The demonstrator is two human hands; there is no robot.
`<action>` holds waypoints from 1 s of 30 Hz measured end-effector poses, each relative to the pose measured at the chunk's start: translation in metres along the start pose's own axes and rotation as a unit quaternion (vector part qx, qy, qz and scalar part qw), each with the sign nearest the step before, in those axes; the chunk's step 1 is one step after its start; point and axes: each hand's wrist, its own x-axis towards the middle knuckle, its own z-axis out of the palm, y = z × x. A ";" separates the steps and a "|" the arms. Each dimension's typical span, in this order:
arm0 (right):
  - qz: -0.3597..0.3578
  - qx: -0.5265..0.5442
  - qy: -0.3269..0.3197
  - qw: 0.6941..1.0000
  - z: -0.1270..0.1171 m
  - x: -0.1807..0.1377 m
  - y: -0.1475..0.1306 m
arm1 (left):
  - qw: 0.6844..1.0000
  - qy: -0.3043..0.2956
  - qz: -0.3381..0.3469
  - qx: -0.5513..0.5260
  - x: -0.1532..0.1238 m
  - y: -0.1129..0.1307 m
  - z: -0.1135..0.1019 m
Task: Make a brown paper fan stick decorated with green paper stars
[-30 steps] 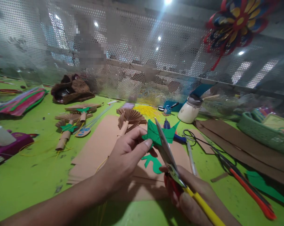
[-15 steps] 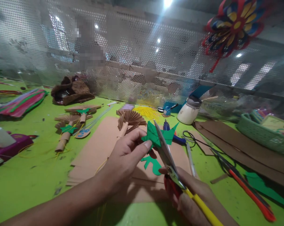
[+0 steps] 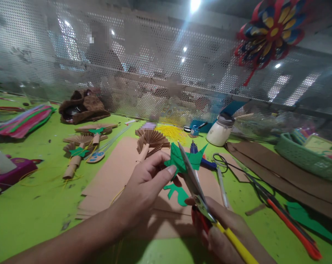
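Note:
My left hand [image 3: 145,187] pinches a green star-shaped paper piece [image 3: 182,159] between thumb and fingers, held above the brown cardboard sheets [image 3: 111,179]. My right hand [image 3: 226,229] grips scissors [image 3: 199,194] with a yellow and a red handle; their blades cross the green piece near its middle. A green paper offcut [image 3: 178,194] lies on the cardboard just below the blades.
Folded brown paper fans [image 3: 152,141] and rolled figures [image 3: 78,152] lie on the green table [image 3: 31,205]. A white glue pot [image 3: 221,130], a blue tool [image 3: 203,161], an orange-handled cutter [image 3: 292,225], brown strips [image 3: 281,172] and a green basket [image 3: 306,156] sit right. A perforated metal screen [image 3: 144,66] closes the back.
The view has drifted slightly; my hands, the green piece and the scissors keep nearly the same pose, the blades sitting a little lower.

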 end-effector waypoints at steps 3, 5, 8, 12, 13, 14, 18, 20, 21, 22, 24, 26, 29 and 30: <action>-0.002 -0.003 0.001 1.000 0.000 0.001 0.001 | 1.000 0.000 -0.001 0.006 0.000 0.000 0.000; -0.001 -0.005 0.003 1.000 0.000 0.001 0.001 | 1.000 0.000 -0.001 0.005 -0.001 -0.001 0.000; -0.006 -0.006 0.006 1.000 0.000 0.001 0.000 | 1.000 -0.004 0.004 0.002 -0.001 -0.001 0.000; 0.000 0.000 0.002 1.000 0.000 0.000 -0.001 | 1.000 -0.005 0.004 0.005 0.000 -0.002 -0.001; 0.004 0.004 0.000 1.000 0.000 0.000 -0.001 | 1.000 -0.006 0.004 0.006 0.001 -0.002 -0.001; 0.008 0.009 -0.001 1.000 0.000 0.000 -0.001 | 1.000 -0.006 0.003 0.007 0.001 -0.002 -0.001; 0.011 0.019 -0.001 1.000 0.001 0.000 0.000 | 1.000 0.000 0.001 0.003 0.001 -0.001 -0.001; 0.008 0.014 0.001 1.000 0.001 0.000 -0.001 | 1.000 -0.001 0.000 -0.006 0.001 0.000 0.000; 0.006 0.010 0.003 1.000 0.001 0.000 -0.001 | 1.000 -0.001 -0.002 -0.009 0.001 0.000 0.000; 0.004 0.005 0.004 1.000 0.001 0.000 -0.002 | 1.000 -0.002 -0.004 -0.009 0.000 0.000 0.000; 0.001 -0.005 0.006 1.000 0.000 0.001 -0.003 | 1.000 -0.002 -0.011 -0.006 0.000 0.000 0.000; 0.000 -0.011 0.006 1.000 0.000 0.000 -0.005 | 1.000 0.001 -0.016 -0.003 0.000 0.000 -0.001; 0.006 -0.007 0.006 1.000 0.001 -0.001 -0.006 | 1.000 0.003 -0.018 -0.005 0.000 -0.001 -0.002; 0.009 -0.004 0.008 1.000 0.001 -0.002 -0.007 | 1.000 0.003 -0.018 -0.007 0.000 -0.001 -0.002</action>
